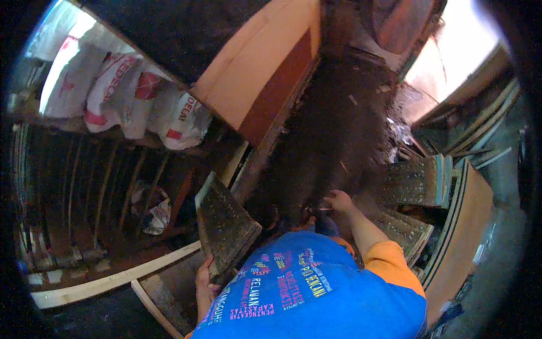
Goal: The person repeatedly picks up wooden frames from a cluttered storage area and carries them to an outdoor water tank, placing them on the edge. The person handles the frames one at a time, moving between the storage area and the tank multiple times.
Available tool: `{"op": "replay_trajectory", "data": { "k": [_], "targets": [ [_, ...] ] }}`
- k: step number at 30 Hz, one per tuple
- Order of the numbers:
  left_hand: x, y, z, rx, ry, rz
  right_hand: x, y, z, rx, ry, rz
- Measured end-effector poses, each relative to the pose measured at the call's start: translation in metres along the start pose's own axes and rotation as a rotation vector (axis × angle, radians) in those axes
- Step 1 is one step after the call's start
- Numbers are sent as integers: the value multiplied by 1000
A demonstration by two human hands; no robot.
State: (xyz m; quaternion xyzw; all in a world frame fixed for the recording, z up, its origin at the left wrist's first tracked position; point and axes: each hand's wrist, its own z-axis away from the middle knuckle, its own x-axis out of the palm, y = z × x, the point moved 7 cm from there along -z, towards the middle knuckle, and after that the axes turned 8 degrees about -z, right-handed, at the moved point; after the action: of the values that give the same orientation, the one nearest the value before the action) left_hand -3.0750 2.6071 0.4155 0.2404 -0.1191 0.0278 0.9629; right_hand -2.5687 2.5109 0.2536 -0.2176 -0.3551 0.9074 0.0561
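At the lower left my left hand (205,281) grips the lower edge of a dark, speckled wooden panel (224,220), which stands tilted beside my body. The panel looks thick, perhaps several boards together. My right hand (337,201) reaches forward over the dark floor, its fingers curled; what they hold, if anything, is too blurred to make out. To the right of that arm lie similar stacked speckled panels (415,179), with more of them (402,231) lower and closer to me.
White sacks with red print (135,93) lie on a rack at the upper left. A tan and brown board (265,68) borders the dark dirt floor (333,121). Long plywood sheets (466,220) lean on the right. A pale wooden beam (118,277) crosses the lower left.
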Motion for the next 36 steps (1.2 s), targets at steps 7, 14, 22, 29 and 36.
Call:
{"op": "replay_trajectory", "data": {
  "k": [7,14,22,29,36],
  "targets": [
    [94,2,-67,-8,47,-215,39,-76,51,-250,-508,53],
    [231,-10,-115,48,-278,-412,27,-118,89,-107,-421,-641],
    [344,-67,-182,-376,-724,-271,-51,-136,80,-180,121,-1320],
    [381,-40,-222,-455,-611,-411,-105,-120,25,-185,467,-1288],
    [316,74,-336,-236,-290,-411,-192,-110,-17,-164,617,-1327]
  ]
}}
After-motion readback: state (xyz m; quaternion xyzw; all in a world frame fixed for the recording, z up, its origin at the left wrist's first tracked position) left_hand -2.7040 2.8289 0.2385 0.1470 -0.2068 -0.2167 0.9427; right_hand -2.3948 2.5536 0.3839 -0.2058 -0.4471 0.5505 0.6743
